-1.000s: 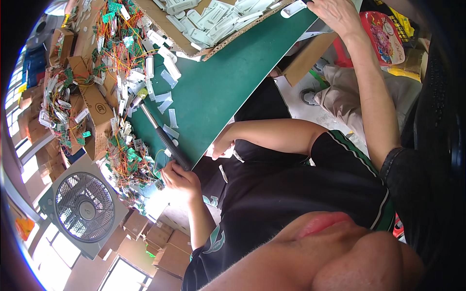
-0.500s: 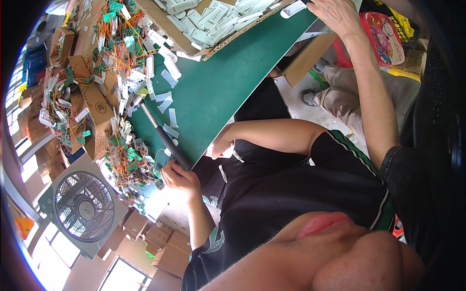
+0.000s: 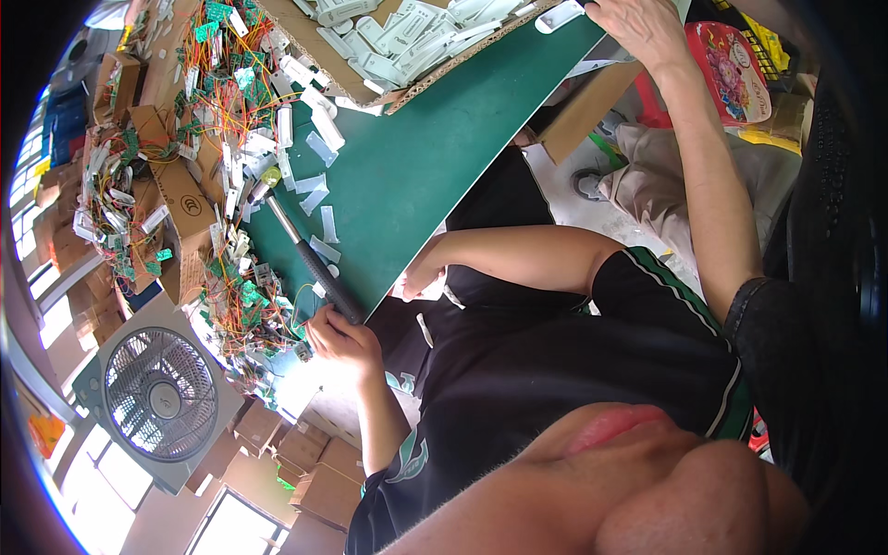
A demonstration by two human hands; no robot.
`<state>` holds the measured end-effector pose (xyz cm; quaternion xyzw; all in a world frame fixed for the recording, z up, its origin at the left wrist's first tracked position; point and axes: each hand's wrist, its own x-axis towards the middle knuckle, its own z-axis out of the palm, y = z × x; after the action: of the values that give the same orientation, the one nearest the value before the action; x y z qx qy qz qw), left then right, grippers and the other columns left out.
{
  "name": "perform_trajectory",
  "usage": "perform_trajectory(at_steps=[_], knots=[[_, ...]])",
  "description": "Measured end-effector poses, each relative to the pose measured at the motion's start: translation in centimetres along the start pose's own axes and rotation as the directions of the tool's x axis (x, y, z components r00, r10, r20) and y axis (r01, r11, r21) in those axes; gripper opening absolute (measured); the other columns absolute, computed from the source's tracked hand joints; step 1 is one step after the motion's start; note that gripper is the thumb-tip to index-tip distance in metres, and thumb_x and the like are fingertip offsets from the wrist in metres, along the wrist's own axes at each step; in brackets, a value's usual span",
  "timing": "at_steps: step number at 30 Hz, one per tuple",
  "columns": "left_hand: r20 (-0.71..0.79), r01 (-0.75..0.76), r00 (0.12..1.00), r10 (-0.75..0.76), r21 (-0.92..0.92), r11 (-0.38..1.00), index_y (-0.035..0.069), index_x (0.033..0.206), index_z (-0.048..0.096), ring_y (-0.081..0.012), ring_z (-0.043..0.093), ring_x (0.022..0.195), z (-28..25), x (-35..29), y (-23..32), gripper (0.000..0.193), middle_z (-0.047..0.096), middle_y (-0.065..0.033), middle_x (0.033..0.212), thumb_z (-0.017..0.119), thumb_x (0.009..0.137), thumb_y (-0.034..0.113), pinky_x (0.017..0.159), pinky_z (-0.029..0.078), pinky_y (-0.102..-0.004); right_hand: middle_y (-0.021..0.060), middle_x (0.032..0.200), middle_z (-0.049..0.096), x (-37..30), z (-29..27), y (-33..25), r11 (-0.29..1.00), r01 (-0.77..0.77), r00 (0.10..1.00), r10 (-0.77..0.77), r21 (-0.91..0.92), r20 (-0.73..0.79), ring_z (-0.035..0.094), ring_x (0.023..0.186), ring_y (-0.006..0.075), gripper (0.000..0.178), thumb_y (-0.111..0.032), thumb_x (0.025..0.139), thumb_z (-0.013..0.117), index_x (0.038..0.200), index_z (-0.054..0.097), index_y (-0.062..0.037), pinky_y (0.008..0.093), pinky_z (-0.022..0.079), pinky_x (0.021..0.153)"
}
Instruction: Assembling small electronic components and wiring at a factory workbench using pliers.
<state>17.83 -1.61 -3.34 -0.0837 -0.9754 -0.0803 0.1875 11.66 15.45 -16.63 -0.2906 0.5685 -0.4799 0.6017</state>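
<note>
My left hand [image 3: 340, 338] grips the black handle of a hammer [image 3: 305, 259] at the near edge of the green table [image 3: 435, 157]. The hammer's head lies among loose white plastic strips [image 3: 319, 190]. My right hand [image 3: 643, 32] reaches far up to the right, its fingertips closed on a white plastic part [image 3: 560, 17] beside a cardboard tray [image 3: 435, 88] filled with similar white parts. A third bare forearm [image 3: 518, 259] crosses below the table edge. I cannot tell whose it is.
Heaps of wired green circuit pieces [image 3: 240, 296] and cardboard boxes [image 3: 180, 208] crowd the left of the table. A box fan [image 3: 162, 393] stands at lower left above stacked cartons [image 3: 296, 453]. Another person's trouser leg and shoe [image 3: 638, 180] and a red bag [image 3: 731, 69] are at right.
</note>
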Motion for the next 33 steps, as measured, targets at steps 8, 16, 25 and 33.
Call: perform_trajectory(at_steps=[8, 16, 25, 33], knots=[[-0.002, 0.004, 1.000, -0.004, 0.009, 1.000, -0.003, 0.103, 0.062, -0.0405, 0.062, 0.081, 0.08, -0.05, -0.02, 0.017, 0.063, -0.0207, 0.090, 0.051, 0.103, 0.009, 0.075, 0.049, -0.0491, -0.0057, 0.067, 0.051, 0.26, 0.10, 0.17, 0.997, -0.053, 0.997, 0.050, -0.061, -0.052, 0.049, 0.057, 0.0099, 0.020, -0.035, 0.094, 0.057, 0.085, 0.064, -0.0189, 0.0300, 0.041, 0.053], [-0.009, 0.002, 1.000, -0.002, -0.009, 1.000, -0.003, 0.103, 0.063, -0.0405, 0.062, 0.082, 0.24, -0.12, -0.30, 0.016, 0.064, -0.0208, 0.091, 0.051, 0.103, 0.008, 0.075, 0.049, -0.0491, -0.0035, 0.059, 0.049, 0.09, 0.15, 0.18, 1.000, -0.013, 0.996, 0.012, -0.013, -0.087, 0.049, 0.052, 0.0096, 0.026, -0.033, 0.091, 0.059, 0.082, 0.071, -0.0123, 0.0294, 0.042, 0.049], [-0.009, 0.001, 1.000, -0.001, 0.003, 1.000, -0.003, 0.103, 0.062, -0.0400, 0.062, 0.081, 0.18, -0.12, -0.25, 0.016, 0.063, -0.0202, 0.090, 0.051, 0.103, 0.008, 0.074, 0.049, -0.0483, -0.0021, 0.060, 0.049, 0.32, 0.00, 0.26, 0.999, 0.013, 0.998, -0.015, -0.039, -0.055, 0.050, 0.053, 0.0112, 0.027, -0.034, 0.091, 0.059, 0.084, 0.070, -0.0104, 0.0307, 0.042, 0.050], [-0.042, -0.025, 0.999, 0.025, -0.001, 1.000, -0.003, 0.100, 0.062, -0.0383, 0.060, 0.078, 0.44, 0.02, -0.21, 0.014, 0.062, -0.0181, 0.086, 0.051, 0.102, 0.006, 0.070, 0.048, -0.0478, -0.0017, 0.060, 0.050, 0.78, -0.16, 0.52, 1.000, 0.007, 0.999, -0.008, -0.030, -0.032, 0.050, 0.053, 0.0114, 0.027, -0.033, 0.092, 0.058, 0.084, 0.070, -0.0106, 0.0312, 0.042, 0.051]])
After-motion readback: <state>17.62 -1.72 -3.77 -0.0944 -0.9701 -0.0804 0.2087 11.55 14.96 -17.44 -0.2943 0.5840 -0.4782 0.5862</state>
